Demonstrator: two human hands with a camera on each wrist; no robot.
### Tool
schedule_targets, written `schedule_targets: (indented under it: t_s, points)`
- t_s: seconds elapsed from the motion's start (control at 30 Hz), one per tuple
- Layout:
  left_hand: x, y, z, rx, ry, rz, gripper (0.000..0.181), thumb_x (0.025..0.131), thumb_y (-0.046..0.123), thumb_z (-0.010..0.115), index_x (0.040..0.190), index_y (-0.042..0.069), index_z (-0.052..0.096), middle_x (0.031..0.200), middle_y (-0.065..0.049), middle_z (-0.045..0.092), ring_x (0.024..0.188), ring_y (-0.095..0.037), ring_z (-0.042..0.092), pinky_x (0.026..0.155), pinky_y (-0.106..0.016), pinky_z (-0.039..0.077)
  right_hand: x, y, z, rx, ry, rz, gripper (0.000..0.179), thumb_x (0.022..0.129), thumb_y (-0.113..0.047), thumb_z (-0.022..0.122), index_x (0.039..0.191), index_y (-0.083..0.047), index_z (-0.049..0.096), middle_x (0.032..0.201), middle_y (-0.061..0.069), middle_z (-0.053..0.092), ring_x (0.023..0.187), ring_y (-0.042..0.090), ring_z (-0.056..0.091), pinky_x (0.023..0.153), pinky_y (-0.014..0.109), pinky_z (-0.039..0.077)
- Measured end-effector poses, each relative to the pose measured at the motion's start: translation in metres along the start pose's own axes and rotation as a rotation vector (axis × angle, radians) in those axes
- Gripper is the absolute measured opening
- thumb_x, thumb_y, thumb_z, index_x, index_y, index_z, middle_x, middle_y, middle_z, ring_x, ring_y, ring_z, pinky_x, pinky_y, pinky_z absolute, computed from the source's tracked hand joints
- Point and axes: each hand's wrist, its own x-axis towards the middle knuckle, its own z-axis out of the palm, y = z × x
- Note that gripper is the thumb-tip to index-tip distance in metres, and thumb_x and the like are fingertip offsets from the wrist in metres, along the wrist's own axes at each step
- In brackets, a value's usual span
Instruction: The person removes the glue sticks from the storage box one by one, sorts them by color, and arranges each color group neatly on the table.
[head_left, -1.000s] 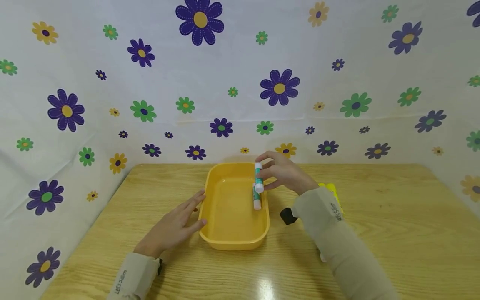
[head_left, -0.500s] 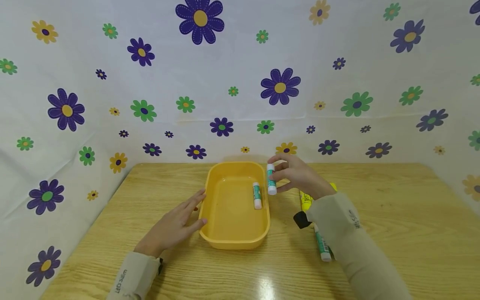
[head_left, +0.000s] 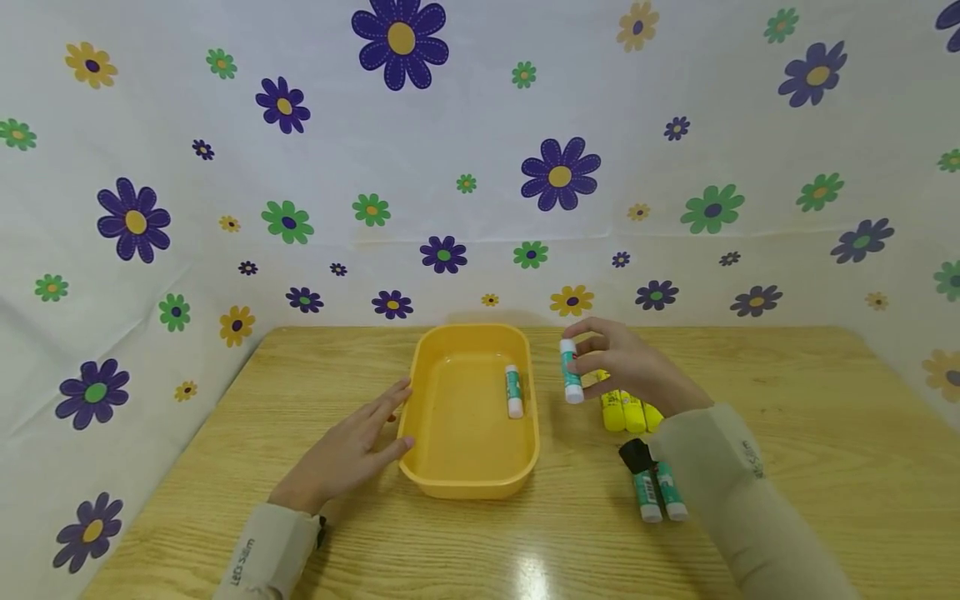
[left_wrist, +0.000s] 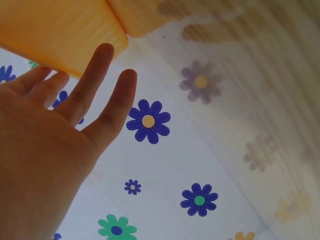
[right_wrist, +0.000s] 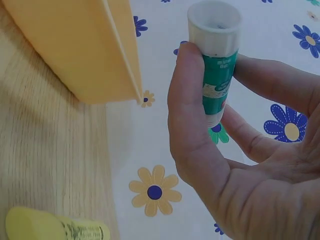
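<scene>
Between the thumb and fingers of my right hand point(head_left: 626, 367) is a green-and-white glue stick point(head_left: 572, 372), lifted over the table just right of the yellow tray point(head_left: 468, 487). The right wrist view shows that glue stick point(right_wrist: 218, 82) pinched, its white end uppermost. A second green glue stick point(head_left: 513, 392) lies in the tray along its right wall. My left hand point(head_left: 345, 454) has its fingers extended, the tips at the tray's left rim. In the left wrist view the fingers point(left_wrist: 92, 80) spread beside the tray's wall point(left_wrist: 65, 35).
Several yellow glue bottles point(head_left: 622, 412) lie side by side right of the tray, partly behind my right hand. Nearer me are two green glue sticks point(head_left: 648, 497), partly covered by the black wrist piece point(head_left: 636, 456). A flowered cloth point(head_left: 480, 167) hangs behind the wooden table point(head_left: 337, 358).
My right hand has carried its glue stick rightward from above the tray's right rim to outside the tray. The other glue stick stays in the tray; the left hand has not moved.
</scene>
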Motion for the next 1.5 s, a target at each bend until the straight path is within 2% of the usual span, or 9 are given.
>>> schedule_targets:
  t_s: [0.2, 0.5, 0.83, 1.1, 1.33, 1.5]
  points:
    - [0.001, 0.0, 0.001, 0.002, -0.009, -0.006, 0.072, 0.103, 0.041, 0.057, 0.161, 0.011, 0.028, 0.167, -0.006, 0.023, 0.125, -0.032, 0.058, 0.103, -0.063, 0.043, -0.01, 0.009, -0.009, -0.02, 0.0, 0.008, 0.054, 0.096, -0.006, 0.064, 0.144, 0.001, 0.04, 0.131, 0.028, 0.046, 0.101, 0.037, 0.058, 0.086, 0.047, 0.059]
    - [0.003, -0.001, 0.0, 0.001, -0.013, -0.001, 0.072, 0.103, 0.042, 0.056, 0.161, 0.011, 0.027, 0.167, -0.007, 0.023, 0.125, -0.032, 0.057, 0.104, -0.063, 0.043, -0.025, 0.02, -0.021, 0.007, -0.008, -0.046, 0.054, 0.097, -0.004, 0.063, 0.144, 0.005, 0.038, 0.133, 0.03, 0.044, 0.102, 0.034, 0.056, 0.085, 0.049, 0.059]
    - [0.003, -0.002, -0.001, 0.008, -0.007, -0.003, 0.072, 0.103, 0.043, 0.055, 0.162, 0.012, 0.027, 0.167, -0.006, 0.023, 0.126, -0.033, 0.057, 0.103, -0.065, 0.043, -0.038, 0.029, -0.028, -0.008, 0.003, -0.03, 0.054, 0.096, -0.003, 0.063, 0.143, 0.007, 0.038, 0.133, 0.029, 0.044, 0.105, 0.036, 0.055, 0.082, 0.049, 0.06]
    - [0.004, -0.001, 0.0, -0.001, -0.021, -0.014, 0.073, 0.103, 0.044, 0.055, 0.161, 0.011, 0.027, 0.167, -0.006, 0.022, 0.127, -0.033, 0.056, 0.105, -0.064, 0.041, -0.051, 0.045, -0.037, -0.029, 0.004, -0.012, 0.055, 0.096, -0.002, 0.063, 0.143, 0.007, 0.036, 0.135, 0.03, 0.043, 0.104, 0.034, 0.055, 0.078, 0.046, 0.061]
    - [0.002, -0.001, 0.0, 0.004, -0.024, -0.017, 0.073, 0.103, 0.044, 0.055, 0.162, 0.012, 0.026, 0.167, -0.007, 0.022, 0.127, -0.033, 0.056, 0.104, -0.065, 0.042, -0.062, 0.054, -0.045, -0.062, 0.026, 0.005, 0.054, 0.096, -0.004, 0.063, 0.141, 0.008, 0.037, 0.136, 0.031, 0.044, 0.108, 0.034, 0.054, 0.08, 0.046, 0.06]
    - [0.001, -0.001, 0.0, 0.001, -0.021, -0.018, 0.073, 0.103, 0.044, 0.055, 0.162, 0.012, 0.027, 0.167, -0.006, 0.022, 0.127, -0.033, 0.056, 0.104, -0.066, 0.042, -0.067, 0.059, -0.051, -0.069, 0.032, -0.003, 0.054, 0.096, -0.004, 0.064, 0.141, 0.009, 0.037, 0.133, 0.031, 0.045, 0.104, 0.033, 0.056, 0.079, 0.047, 0.06]
